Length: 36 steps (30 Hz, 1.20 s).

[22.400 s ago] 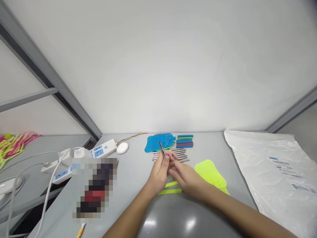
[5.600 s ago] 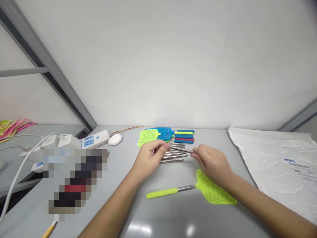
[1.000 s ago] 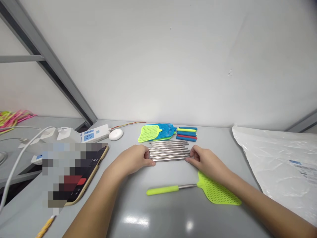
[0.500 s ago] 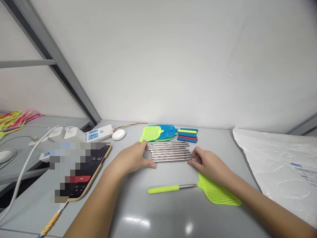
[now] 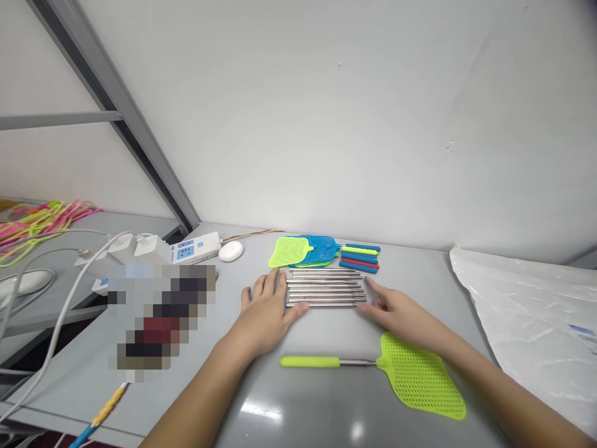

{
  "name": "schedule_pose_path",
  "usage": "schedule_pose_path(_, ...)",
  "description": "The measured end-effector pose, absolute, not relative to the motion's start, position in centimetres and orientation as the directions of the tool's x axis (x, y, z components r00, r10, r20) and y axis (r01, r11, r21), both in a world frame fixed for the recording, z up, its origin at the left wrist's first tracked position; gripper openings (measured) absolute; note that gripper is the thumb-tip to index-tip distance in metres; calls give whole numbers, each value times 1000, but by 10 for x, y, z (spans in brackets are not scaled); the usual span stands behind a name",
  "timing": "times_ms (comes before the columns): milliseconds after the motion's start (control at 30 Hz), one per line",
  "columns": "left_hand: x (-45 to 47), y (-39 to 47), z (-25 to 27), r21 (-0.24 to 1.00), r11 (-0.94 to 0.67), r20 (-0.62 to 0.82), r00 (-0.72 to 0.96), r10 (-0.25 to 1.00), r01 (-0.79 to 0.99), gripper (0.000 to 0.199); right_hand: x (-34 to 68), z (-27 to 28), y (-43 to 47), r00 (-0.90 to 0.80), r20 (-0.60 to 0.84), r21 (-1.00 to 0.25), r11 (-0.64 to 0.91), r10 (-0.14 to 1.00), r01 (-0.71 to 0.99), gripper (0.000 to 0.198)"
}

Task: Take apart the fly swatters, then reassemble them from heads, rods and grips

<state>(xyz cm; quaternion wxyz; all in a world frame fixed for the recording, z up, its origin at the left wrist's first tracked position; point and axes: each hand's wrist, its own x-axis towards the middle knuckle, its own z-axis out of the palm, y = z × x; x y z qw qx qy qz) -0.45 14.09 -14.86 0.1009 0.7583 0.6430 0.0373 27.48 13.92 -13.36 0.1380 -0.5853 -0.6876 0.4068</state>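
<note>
On my feed, I've got left hand [image 5: 263, 317] splayed and right hand [image 5: 401, 311] with thumb and forefinger apart, nothing clamped, flanking the rods [image 5: 326, 287] on the table [image 5: 298, 395] beyond the swatter [image 5: 422, 378], likely so their ends line up.

A coarse mosaic blurs the dark oblong object [image 5: 161, 323] at the left, hiding its surface and most of its outline. The white plastic bag [image 5: 517, 311] runs off the right edge, which also cuts its label [image 5: 583, 330]. The pink and yellow cords [image 5: 51, 227] are cropped at the left edge. The forearm of the right hand [image 5: 387, 305] covers part of the green swatter's head [image 5: 424, 379]; whether its fingertips touch the metal rods [image 5: 326, 288] is unclear. The thumb of the left hand [image 5: 265, 311] masks part of the nearest rod.
</note>
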Motion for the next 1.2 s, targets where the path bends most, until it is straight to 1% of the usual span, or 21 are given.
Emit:
schedule_pose_path(100,-1,142,-157,195,-136,-25,144,989,971,79,274,-129,145,-335,-347,-821,-112,876,559,83)
schedule_pose_path(200,0,142,-160,183,-132,-4,135,991,974,76,272,-128,145,-399,-347,-881,-150,848,448,84)
schedule_pose_path(333,0,143,-160,187,-138,2,140,990,973,76,270,-129,143,-420,-337,-908,-172,842,383,84)
schedule_pose_path(467,0,143,-158,212,-139,-7,144,990,967,78,273,-130,142,-422,-352,-910,-201,835,361,82)
schedule_pose_path(600,-4,142,-152,249,-149,-43,164,986,957,78,275,-131,141,-400,-349,-898,-180,847,401,83)
schedule_pose_path(733,-7,144,-151,272,-166,-28,180,983,948,77,271,-135,137,-319,-229,-836,-18,920,549,75)
schedule_pose_path(800,-8,145,-153,264,-166,1,172,985,950,75,269,-138,134,-312,-176,-778,63,934,625,72)
schedule_pose_path(867,-7,146,-154,256,-170,19,171,985,951,73,268,-138,132,-317,-156,-734,105,936,671,71)
schedule_pose_path(1067,-9,148,-151,253,-172,14,174,985,952,72,270,-135,129,-338,-161,-699,134,927,702,68)
schedule_pose_path(1200,-12,143,-150,260,-185,-12,195,981,948,73,273,-132,126,-326,-171,-674,131,930,727,70)
